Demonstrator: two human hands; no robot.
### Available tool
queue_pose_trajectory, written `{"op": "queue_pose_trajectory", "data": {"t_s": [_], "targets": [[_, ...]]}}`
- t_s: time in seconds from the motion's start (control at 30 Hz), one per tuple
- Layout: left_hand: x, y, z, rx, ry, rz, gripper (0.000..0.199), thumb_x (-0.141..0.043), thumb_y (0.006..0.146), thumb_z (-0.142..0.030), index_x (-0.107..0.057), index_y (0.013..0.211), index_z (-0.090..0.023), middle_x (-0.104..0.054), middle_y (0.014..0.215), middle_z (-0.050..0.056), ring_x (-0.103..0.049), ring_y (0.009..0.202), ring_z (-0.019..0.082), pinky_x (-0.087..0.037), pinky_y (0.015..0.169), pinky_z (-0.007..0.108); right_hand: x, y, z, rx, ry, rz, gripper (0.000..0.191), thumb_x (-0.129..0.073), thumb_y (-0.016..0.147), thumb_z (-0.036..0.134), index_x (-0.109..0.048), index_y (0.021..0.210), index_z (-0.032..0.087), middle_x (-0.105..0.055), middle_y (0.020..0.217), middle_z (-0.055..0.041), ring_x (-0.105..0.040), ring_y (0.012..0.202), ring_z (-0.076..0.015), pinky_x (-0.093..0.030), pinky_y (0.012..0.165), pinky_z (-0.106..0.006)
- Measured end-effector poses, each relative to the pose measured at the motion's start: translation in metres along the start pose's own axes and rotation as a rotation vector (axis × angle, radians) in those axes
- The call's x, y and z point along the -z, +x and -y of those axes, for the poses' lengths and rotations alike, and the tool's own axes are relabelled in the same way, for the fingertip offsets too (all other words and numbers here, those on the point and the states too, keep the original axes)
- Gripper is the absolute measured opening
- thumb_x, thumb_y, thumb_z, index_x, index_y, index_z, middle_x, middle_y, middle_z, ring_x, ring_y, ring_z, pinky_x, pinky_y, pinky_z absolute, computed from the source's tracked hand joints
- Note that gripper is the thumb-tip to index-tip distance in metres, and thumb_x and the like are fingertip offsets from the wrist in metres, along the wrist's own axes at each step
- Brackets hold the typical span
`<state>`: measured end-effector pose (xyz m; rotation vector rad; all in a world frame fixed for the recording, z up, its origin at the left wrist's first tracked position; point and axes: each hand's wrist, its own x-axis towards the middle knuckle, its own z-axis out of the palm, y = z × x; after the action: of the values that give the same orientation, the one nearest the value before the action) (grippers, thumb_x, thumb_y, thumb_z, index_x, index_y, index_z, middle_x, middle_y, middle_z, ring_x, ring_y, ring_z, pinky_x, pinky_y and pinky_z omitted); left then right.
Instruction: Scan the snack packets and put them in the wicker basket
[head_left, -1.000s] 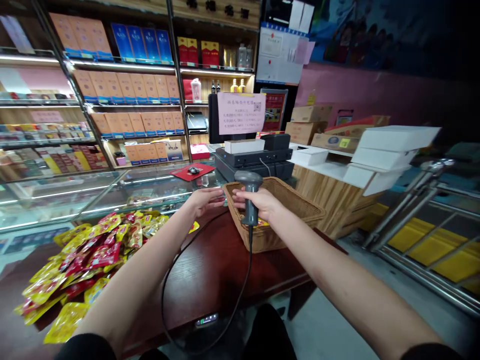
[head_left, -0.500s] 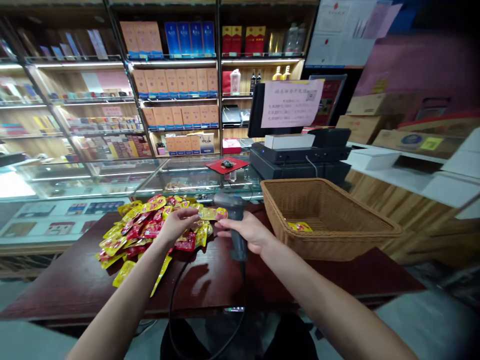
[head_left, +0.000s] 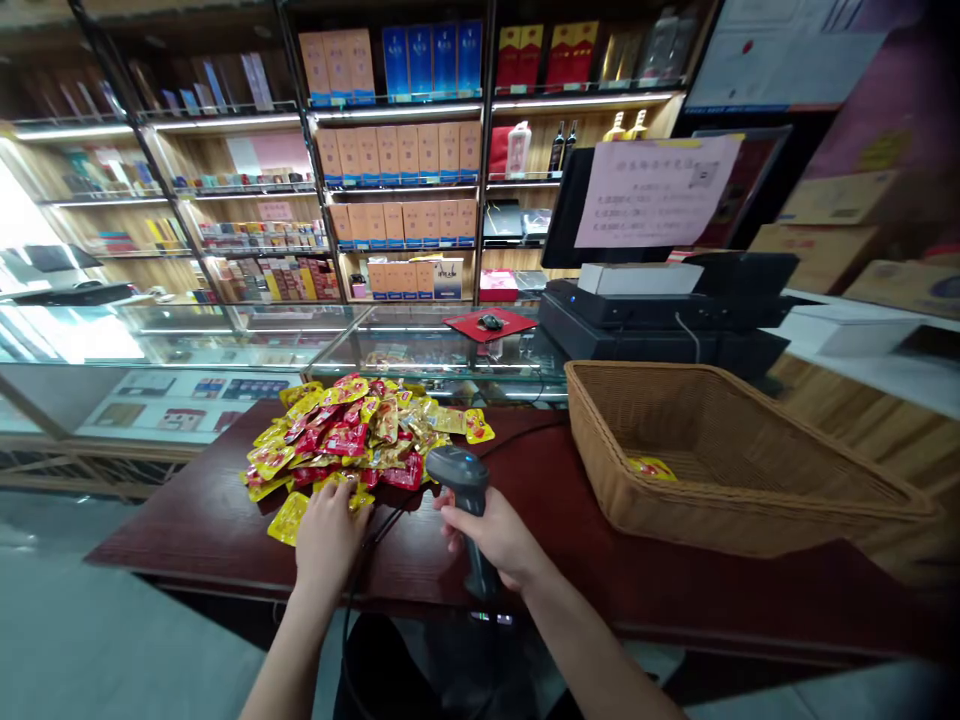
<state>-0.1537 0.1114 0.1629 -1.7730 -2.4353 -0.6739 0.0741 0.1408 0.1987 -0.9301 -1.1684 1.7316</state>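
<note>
The left hand (head_left: 328, 535) is curling down onto the near edge of a heap of yellow-and-red snack packets (head_left: 352, 440), too many to count; whether it is pinching one, nobody could tell. The right hand (head_left: 491, 535) is wrapping around one dark handheld barcode scanner (head_left: 466, 480). One packet (head_left: 650, 467) is lying inside the wicker basket (head_left: 750, 500) on the dark wooden tabletop (head_left: 180, 530). The packet print is too small to read.

Right hand (head_left: 491, 535) grips a dark grey corded barcode scanner (head_left: 465, 480) upright, head raised. Left hand (head_left: 326, 535) rests on a heaped pile of yellow-red foil sachets (head_left: 360, 435); another sachet (head_left: 651, 467) lies in a wicker basket (head_left: 720, 500).
</note>
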Motion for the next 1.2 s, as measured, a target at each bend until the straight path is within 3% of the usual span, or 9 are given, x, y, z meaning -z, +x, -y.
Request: {"op": "queue_pose_trajectory", "data": {"t_s": [0.17, 0.43, 0.53, 0.6, 0.77, 0.9, 1.0, 1.1, 1.2], "targets": [[-0.006, -0.01, 0.0, 0.043, 0.265, 0.095, 0.041, -0.058, 0.083, -0.036, -0.066, 0.115, -0.012, -0.06, 0.107, 0.018, -0.055, 0.105, 0.034, -0.046, 0.081, 0.039, 0.0, -0.003, -0.003, 0.006, -0.016, 0.002, 0.029, -0.077, 0.065, 0.029, -0.06, 0.083, 0.015, -0.068, 0.085, -0.0032, -0.059, 0.055, -0.0096, -0.046, 0.044, -0.02], [0.004, -0.007, -0.013, 0.054, 0.167, 0.107, 0.034, -0.042, 0.09, -0.028, -0.072, 0.1, -0.016, -0.068, 0.098, 0.017, -0.063, 0.095, 0.032, -0.046, 0.071, 0.036, 0.013, -0.007, 0.003, 0.039, 0.016, -0.065, 0.031, -0.077, 0.064, 0.029, -0.06, 0.085, 0.014, -0.069, 0.089, -0.0054, -0.059, 0.057, -0.0102, -0.047, 0.045, -0.021], [0.015, -0.001, -0.03, 0.061, -0.064, 0.041, 0.034, -0.045, 0.089, -0.034, -0.074, 0.098, -0.018, -0.073, 0.095, 0.014, -0.067, 0.088, 0.029, -0.046, 0.073, 0.034, 0.023, -0.009, 0.003, 0.065, 0.033, -0.098, 0.031, -0.079, 0.064, 0.031, -0.063, 0.084, 0.014, -0.07, 0.091, -0.007, -0.062, 0.063, -0.0126, -0.051, 0.049, -0.023], [0.019, 0.006, -0.047, 0.039, -0.356, 0.032, 0.035, -0.051, 0.086, -0.042, -0.075, 0.094, -0.018, -0.075, 0.092, 0.011, -0.068, 0.088, 0.028, -0.047, 0.074, 0.031, 0.032, -0.009, 0.004, 0.089, 0.028, -0.143, 0.034, -0.081, 0.062, 0.032, -0.065, 0.085, 0.013, -0.07, 0.092, -0.0073, -0.064, 0.069, -0.0153, -0.054, 0.055, -0.026], [0.01, 0.025, -0.101, 0.057, -1.18, 0.355, 0.04, -0.069, 0.072, -0.052, -0.075, 0.09, -0.016, -0.073, 0.077, 0.004, -0.067, 0.072, 0.021, -0.049, 0.063, 0.026, 0.054, -0.007, 0.012, 0.188, -0.011, -0.254, 0.039, -0.084, 0.061, 0.033, -0.068, 0.092, 0.014, -0.07, 0.098, -0.0077, -0.067, 0.086, -0.0217, -0.059, 0.074, -0.037], [-0.005, 0.034, -0.132, 0.17, -1.451, 0.506, 0.039, -0.078, 0.066, -0.046, -0.074, 0.09, -0.016, -0.072, 0.078, 0.005, -0.065, 0.064, 0.016, -0.048, 0.055, 0.023, 0.065, -0.007, 0.022, 0.224, -0.013, -0.302, 0.04, -0.083, 0.061, 0.035, -0.068, 0.092, 0.014, -0.071, 0.098, -0.0082, -0.068, 0.087, -0.0242, -0.059, 0.073, -0.038], [-0.012, 0.036, -0.15, 0.207, -1.576, 0.587, 0.036, -0.082, 0.063, -0.04, -0.074, 0.088, -0.015, -0.073, 0.086, 0.007, -0.068, 0.071, 0.017, -0.053, 0.06, 0.024, 0.07, -0.006, 0.028, 0.254, -0.011, -0.368, 0.04, -0.083, 0.059, 0.034, -0.067, 0.091, 0.014, -0.072, 0.091, -0.0068, -0.069, 0.082, -0.0232, -0.059, 0.064, -0.034], [-0.013, 0.034, -0.166, 0.237, -1.71, 0.596, 0.033, -0.084, 0.062, -0.033, -0.072, 0.086, -0.013, -0.073, 0.087, 0.009, -0.07, 0.078, 0.02, -0.057, 0.068, 0.029, 0.074, -0.003, 0.028, 0.306, -0.008, -0.435, 0.037, -0.083, 0.059, 0.033, -0.066, 0.085, 0.014, -0.07, 0.08, -0.0028, -0.066, 0.065, -0.0174, -0.056, 0.055, -0.028], [-0.014, 0.03, -0.178, 0.326, -1.882, 0.524, 0.023, -0.081, 0.065, -0.019, -0.069, 0.084, -0.013, -0.073, 0.087, 0.007, -0.07, 0.079, 0.018, -0.058, 0.077, 0.032, 0.078, -0.001, 0.026, 0.336, 0.049, -0.506, 0.038, -0.084, 0.058, 0.032, -0.064, 0.086, 0.015, -0.068, 0.074, 0.0002, -0.063, 0.056, -0.0142, -0.054, 0.053, -0.026]]}}
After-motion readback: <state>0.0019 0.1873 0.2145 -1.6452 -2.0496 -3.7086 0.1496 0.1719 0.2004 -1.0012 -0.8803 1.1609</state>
